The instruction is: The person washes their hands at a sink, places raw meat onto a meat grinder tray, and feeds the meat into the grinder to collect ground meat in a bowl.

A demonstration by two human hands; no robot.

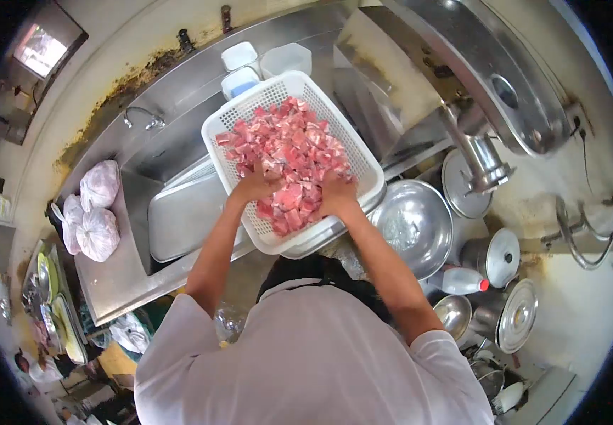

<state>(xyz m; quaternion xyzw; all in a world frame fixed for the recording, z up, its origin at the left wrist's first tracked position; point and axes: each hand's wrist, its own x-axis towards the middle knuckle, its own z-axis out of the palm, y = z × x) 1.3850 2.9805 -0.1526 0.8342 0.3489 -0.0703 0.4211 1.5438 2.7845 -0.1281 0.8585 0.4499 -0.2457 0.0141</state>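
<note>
A white perforated basket [214, 134] rests over the steel sink edge in front of me, heaped with raw meat pieces [296, 149]. My left hand [255, 185] is pushed into the heap on its left side, its fingertips sunk among the pieces. On the right side of the heap, my right hand [338, 193] also reaches into the meat, with its fingers partly buried. Whether either hand grips a piece is hidden by the meat.
Left of the basket are a sink with a metal tray [186, 219] and filled plastic bags [98, 234]. White containers [285, 60] stand behind. A steel grinder [487, 166] is at right, above a large bowl [409, 227], pots and a white bottle [459, 280].
</note>
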